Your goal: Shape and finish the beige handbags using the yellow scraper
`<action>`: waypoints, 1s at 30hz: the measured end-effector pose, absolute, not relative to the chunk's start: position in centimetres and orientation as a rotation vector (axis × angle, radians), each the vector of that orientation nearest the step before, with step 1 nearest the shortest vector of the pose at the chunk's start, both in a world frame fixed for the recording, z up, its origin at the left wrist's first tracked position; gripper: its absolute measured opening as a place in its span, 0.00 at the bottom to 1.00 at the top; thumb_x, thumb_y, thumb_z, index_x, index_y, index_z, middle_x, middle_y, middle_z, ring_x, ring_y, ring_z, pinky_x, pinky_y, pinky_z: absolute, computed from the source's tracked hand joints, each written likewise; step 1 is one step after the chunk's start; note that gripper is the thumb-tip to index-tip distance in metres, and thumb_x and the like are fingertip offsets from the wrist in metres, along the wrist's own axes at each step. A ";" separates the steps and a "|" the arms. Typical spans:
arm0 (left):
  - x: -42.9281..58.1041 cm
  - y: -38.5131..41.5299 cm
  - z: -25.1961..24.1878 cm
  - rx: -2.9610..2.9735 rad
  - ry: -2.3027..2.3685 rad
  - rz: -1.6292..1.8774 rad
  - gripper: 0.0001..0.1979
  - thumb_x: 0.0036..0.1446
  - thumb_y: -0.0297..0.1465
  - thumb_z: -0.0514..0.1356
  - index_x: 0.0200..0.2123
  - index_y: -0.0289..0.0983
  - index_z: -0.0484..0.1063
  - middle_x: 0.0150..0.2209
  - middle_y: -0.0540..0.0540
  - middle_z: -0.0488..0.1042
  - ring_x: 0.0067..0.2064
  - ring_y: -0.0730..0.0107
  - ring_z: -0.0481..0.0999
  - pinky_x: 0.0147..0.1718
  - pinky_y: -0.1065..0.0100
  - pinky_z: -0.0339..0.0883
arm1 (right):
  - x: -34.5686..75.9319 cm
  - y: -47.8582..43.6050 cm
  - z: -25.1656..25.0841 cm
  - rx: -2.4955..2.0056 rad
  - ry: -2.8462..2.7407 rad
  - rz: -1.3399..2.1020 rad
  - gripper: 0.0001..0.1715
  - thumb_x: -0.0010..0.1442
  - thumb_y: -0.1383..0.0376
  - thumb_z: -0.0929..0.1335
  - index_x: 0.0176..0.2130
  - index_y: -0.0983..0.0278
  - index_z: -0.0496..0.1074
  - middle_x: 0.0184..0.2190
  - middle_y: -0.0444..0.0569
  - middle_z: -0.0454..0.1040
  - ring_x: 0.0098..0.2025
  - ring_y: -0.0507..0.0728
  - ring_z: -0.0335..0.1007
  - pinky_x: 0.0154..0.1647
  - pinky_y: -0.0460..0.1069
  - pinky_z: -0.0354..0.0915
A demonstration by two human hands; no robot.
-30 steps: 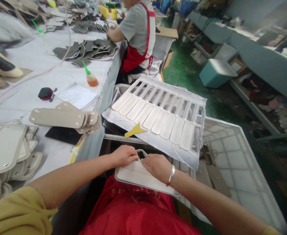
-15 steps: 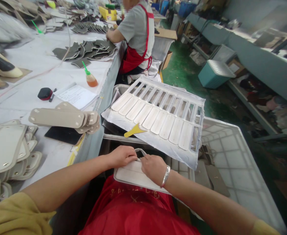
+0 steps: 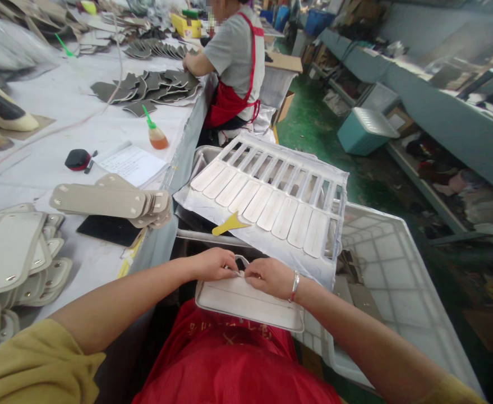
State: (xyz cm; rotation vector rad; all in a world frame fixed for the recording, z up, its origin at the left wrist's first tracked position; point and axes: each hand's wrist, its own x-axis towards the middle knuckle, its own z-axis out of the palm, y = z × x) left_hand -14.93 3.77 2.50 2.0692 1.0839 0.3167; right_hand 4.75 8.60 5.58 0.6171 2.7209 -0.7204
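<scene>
A white flat panel with rounded corners (image 3: 246,306), apparently a bag piece, lies in front of my red apron. At its upper edge, my left hand (image 3: 215,264) is closed, fingers pinched at the base of a small pale loop (image 3: 243,258). Close beside it, my right hand (image 3: 269,276) is also closed on the same edge, fingertips almost meeting the left ones. What exactly the fingertips pinch is partly hidden. Just beyond the hands, several white rounded strips (image 3: 257,206) lie in a row on a covered rack (image 3: 204,207). A yellow spreader (image 3: 230,224) rests on the rack's near edge.
Left on the table are stacked beige pieces (image 3: 98,200), a phone (image 3: 107,230), white panels (image 3: 10,247), paper (image 3: 130,164) and a green-tipped bottle (image 3: 157,136). A white crate (image 3: 401,269) stands right. A co-worker (image 3: 238,62) sits ahead at the table.
My right hand has shifted and turned at the edge, uncovering more of the panel's right side. Both hands remain at the loop. The view has shifted slightly.
</scene>
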 end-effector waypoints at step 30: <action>-14.8 1.9 1.8 2.324 1.169 0.403 0.10 0.58 0.31 0.54 0.36 0.39 0.76 0.33 0.47 0.74 0.36 0.71 0.71 0.34 0.73 0.61 | 6.5 6.7 4.2 0.677 2.872 -0.468 0.14 0.61 0.65 0.59 0.33 0.66 0.71 0.30 0.50 0.73 0.35 0.54 0.68 0.36 0.47 0.60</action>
